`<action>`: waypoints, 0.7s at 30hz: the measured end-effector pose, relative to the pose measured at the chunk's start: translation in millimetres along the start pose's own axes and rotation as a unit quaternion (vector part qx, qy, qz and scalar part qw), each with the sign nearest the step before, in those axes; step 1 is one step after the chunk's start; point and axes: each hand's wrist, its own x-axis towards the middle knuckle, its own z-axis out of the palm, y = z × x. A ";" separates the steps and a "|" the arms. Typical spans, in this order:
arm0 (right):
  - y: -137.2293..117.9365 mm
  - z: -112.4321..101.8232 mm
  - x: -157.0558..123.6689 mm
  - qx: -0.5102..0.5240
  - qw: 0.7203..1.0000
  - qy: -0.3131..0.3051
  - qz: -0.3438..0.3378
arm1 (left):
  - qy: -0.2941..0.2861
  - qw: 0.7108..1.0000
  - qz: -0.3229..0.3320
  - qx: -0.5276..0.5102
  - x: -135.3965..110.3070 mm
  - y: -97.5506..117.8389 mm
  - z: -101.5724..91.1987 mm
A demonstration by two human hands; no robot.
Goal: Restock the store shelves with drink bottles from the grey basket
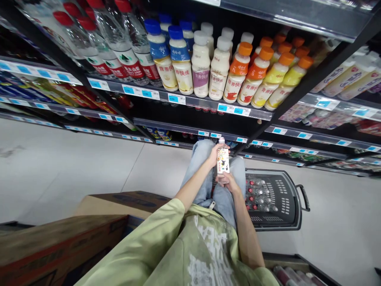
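Observation:
Above my knees I hold a small clear water bottle with a pale pinkish cap and a white printed label. It is nearly upright in the view, label facing me. My left hand wraps around its upper part, just below the cap. At the bottle's base, my right hand grips it with the thumb on the front. Beside my right leg stands a dark grey shopping basket, where several small bottles with pinkish-red caps lie together. Parts of the fingers of both hands are hidden behind the bottle.
Shelving ahead carries milk-drink bottles with white, blue, orange and yellow labels. Large red-capped water bottles stand at upper left. Cardboard boxes sit at my left. A bin of bottles is at lower right.

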 end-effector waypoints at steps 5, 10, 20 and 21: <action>6.3 6.6 7.1 -0.044 0.996 0.065 -0.040 | -0.017 0.999 0.001 0.041 3.0 -1.9 -4.0; 8.7 4.5 12.0 -0.095 0.985 0.114 -0.091 | -0.019 0.999 0.006 0.041 3.0 -3.9 -5.7; 4.9 5.5 10.3 -0.108 0.983 0.113 -0.092 | -0.012 0.999 0.009 0.043 4.4 -5.4 -5.9; 5.7 5.0 10.4 -0.107 0.984 0.113 -0.089 | -0.012 0.999 0.009 0.042 4.3 -5.4 -6.0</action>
